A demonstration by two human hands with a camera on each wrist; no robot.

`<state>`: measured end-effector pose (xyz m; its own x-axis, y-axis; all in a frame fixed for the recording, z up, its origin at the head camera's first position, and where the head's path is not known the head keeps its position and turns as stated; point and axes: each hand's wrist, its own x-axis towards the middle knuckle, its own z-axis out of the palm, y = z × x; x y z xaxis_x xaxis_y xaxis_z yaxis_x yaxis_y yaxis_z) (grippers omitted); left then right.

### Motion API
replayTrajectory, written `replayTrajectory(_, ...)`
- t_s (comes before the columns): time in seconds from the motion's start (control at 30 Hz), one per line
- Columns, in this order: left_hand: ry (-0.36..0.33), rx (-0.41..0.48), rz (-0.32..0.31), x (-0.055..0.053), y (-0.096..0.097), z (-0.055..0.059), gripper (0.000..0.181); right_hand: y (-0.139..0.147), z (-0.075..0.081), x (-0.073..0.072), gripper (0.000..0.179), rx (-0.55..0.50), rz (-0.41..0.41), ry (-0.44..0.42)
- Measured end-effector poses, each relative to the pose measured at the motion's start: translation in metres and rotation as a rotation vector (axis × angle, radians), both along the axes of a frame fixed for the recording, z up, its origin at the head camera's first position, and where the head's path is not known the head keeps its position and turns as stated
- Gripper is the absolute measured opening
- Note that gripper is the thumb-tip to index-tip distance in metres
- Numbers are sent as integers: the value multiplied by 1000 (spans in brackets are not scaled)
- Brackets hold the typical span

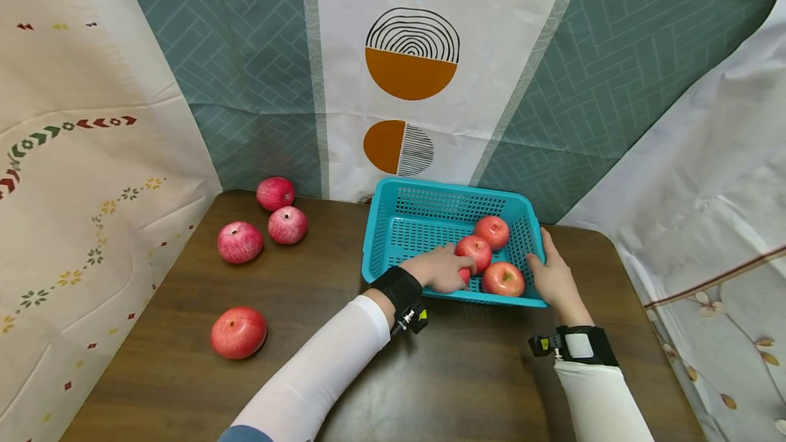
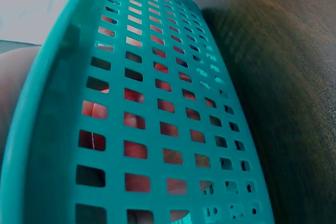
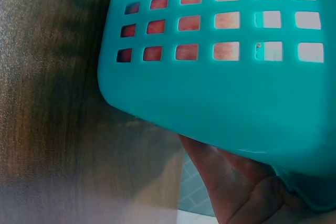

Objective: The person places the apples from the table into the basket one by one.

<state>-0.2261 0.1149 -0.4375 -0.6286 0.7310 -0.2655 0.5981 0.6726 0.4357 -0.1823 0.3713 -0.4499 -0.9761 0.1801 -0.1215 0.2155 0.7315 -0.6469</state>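
A turquoise plastic basket [image 1: 405, 191] with perforated walls stands at the back of the table. My left hand [image 1: 443, 270] reaches over its near wall and grips a red apple [image 1: 464, 275], mostly hidden by the fingers. Other apples lie close around that hand: one just beyond it [image 1: 473, 251], one behind [image 1: 492, 231] and one to the right [image 1: 503, 280]. On the basket's right end, my right hand [image 1: 555, 280] holds the rim, thumb inside and fingers along the outer wall. Through the holes in the left wrist view, red fruit [image 2: 135, 150] shows in the basket [image 2: 113, 145].
Three pinkish-red apples sit together at the back left of the brown wooden table [image 1: 184, 394]: one at the rear [image 1: 275, 194], one in front [image 1: 287, 225], one to the left [image 1: 240, 242]. A smoother red apple [image 1: 239, 333] lies nearer. Patterned cloth [image 1: 258, 87] hangs behind the table.
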Motion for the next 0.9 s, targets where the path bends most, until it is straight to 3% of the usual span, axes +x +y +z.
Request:
replayTrajectory(0.53, -53, -54, 22, -1, 2, 1, 36, -2, 3, 0, 66, 1, 18, 10)
replayTrajectory(0.9, -85, -26, 33, 0, 3, -1, 37, -1, 1, 0, 66, 5, 6, 13)
